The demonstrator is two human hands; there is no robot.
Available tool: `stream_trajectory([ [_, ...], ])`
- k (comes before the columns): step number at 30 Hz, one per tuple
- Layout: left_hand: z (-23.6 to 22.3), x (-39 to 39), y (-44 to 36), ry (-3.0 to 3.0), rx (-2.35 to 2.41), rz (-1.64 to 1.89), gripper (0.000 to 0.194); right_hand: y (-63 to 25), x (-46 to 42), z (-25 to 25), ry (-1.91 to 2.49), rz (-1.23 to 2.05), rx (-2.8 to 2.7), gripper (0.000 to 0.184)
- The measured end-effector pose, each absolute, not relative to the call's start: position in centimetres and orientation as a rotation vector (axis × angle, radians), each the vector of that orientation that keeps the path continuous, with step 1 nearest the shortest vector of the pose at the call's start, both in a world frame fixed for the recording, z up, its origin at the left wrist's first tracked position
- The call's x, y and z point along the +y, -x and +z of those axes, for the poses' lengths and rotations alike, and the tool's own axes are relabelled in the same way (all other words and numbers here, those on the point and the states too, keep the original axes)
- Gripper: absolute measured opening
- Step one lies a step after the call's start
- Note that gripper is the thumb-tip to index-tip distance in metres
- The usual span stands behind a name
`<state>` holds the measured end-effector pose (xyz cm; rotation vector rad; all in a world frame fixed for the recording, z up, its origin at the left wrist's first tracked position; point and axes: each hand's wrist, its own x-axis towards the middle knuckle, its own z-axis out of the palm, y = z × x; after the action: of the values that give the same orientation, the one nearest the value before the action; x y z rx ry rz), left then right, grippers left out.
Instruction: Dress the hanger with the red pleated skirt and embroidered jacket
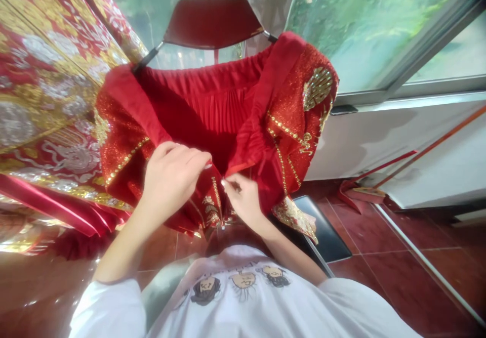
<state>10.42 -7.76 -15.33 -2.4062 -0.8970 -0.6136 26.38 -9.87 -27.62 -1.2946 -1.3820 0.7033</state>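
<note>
A red glittery garment (224,110) with gold beaded trim hangs open in front of me on a hanger (214,22) with a broad dark-red top and black clip ends. My left hand (174,168) is closed on the left front edge of the garment, knuckles up. Close beside it, my right hand (243,196) pinches the edge of the other front panel, thumb and finger pressed together. The two edges are near each other but apart. Pleated red lining shows inside. What lies under my left fingers is hidden.
A red, gold and silver embroidered cloth (49,75) hangs at the left. Windows (360,29) stand behind. On the tiled floor at right are a red dustpan (349,196), a broom (366,195) and a pale pole (421,257). A black flat seat (322,231) is below the garment.
</note>
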Motion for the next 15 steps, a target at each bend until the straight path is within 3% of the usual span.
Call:
stream_trajectory([
  [4,-15.3,-8.2,-9.6,2.366,-0.891,-0.707,0.017,-27.2,-11.0,-32.1,1.409,0.72,-1.503,0.024],
  [7,-14.8,-8.9,-9.0,2.493,-0.855,-0.663,0.014,-28.6,-11.8,-32.8,1.399,0.723,-1.571,0.027],
  [9,-14.2,-9.5,-8.8,2.491,-0.923,-0.868,0.016,-30.0,-12.1,-31.0,1.427,0.625,-1.566,0.027],
  [12,-13.3,-9.7,-9.0,2.049,-1.226,-1.283,0.023,-31.8,-11.6,-26.1,1.426,0.126,-1.324,0.023],
  [15,-13.4,-7.8,-9.9,1.616,-1.556,-1.371,0.03,-31.8,-9.4,-21.0,1.288,-0.283,-1.094,0.023],
])
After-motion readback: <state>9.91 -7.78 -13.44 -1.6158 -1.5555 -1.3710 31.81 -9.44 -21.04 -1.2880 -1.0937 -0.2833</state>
